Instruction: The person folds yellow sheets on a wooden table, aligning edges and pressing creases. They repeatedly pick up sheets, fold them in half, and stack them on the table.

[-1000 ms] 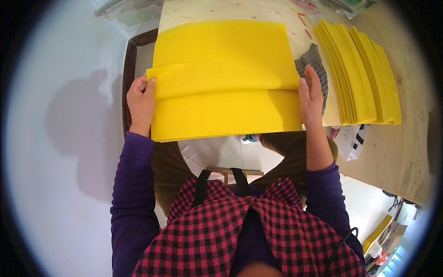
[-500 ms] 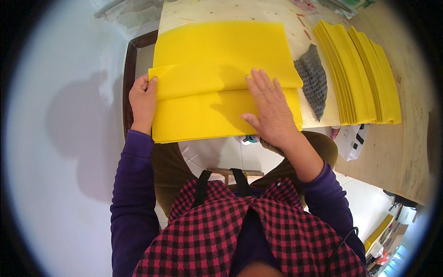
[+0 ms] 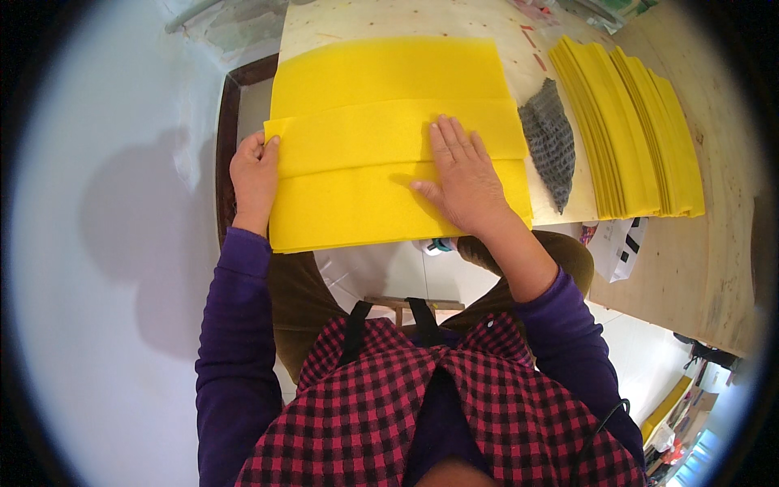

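Yellow sheets of felt-like material (image 3: 381,69) lie stacked on the wooden table in front of me. The top sheet has a folded band (image 3: 349,134) running across its middle. At the left edge, my left hand (image 3: 256,178) pinches the end of this fold between thumb and fingers. My right hand (image 3: 465,174) rests flat on the right part of the fold, with fingers stretched and thumb apart. The material under that palm is hidden.
Right of the stack lies a crumpled dark grey cloth (image 3: 549,146). Beyond it are folded yellow bundles (image 3: 625,130) in rows. A white bag (image 3: 621,247) hangs below the table edge. A white wall (image 3: 105,243) stands close on my left.
My right hand has shifted slightly left and come down flat on the fold. The raised fold now lies flatter. My left hand keeps its pinch at almost the same place.
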The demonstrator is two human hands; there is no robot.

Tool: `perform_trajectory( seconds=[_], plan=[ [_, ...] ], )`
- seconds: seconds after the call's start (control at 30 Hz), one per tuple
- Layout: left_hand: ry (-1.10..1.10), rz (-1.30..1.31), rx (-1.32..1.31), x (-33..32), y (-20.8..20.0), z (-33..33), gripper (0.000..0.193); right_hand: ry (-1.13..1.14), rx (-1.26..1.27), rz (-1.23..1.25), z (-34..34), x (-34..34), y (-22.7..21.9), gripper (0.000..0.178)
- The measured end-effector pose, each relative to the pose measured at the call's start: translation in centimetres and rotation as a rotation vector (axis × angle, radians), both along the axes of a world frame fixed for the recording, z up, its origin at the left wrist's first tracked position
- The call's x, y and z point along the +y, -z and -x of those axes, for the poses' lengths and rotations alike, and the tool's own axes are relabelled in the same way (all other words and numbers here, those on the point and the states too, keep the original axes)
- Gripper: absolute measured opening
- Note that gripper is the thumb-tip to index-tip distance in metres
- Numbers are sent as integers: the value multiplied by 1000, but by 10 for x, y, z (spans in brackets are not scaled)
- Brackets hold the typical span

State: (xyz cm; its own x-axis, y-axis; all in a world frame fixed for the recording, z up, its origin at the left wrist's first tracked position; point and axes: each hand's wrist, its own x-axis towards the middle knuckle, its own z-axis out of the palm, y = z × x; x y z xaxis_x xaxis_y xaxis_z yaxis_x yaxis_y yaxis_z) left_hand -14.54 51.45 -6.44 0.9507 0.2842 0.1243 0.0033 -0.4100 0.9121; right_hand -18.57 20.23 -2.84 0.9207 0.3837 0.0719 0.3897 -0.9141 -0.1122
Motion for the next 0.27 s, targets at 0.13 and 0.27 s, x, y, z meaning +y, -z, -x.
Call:
perform_trajectory(
  seconds=[0.13,0.27],
  plan=[
    [-3,52,-19,2,7,-1,18,46,20,-1,-2,-3,0,82],
    [-22,3,-21,18,18,-7,24,82,37,29,-2,2,2,85]
  ],
)
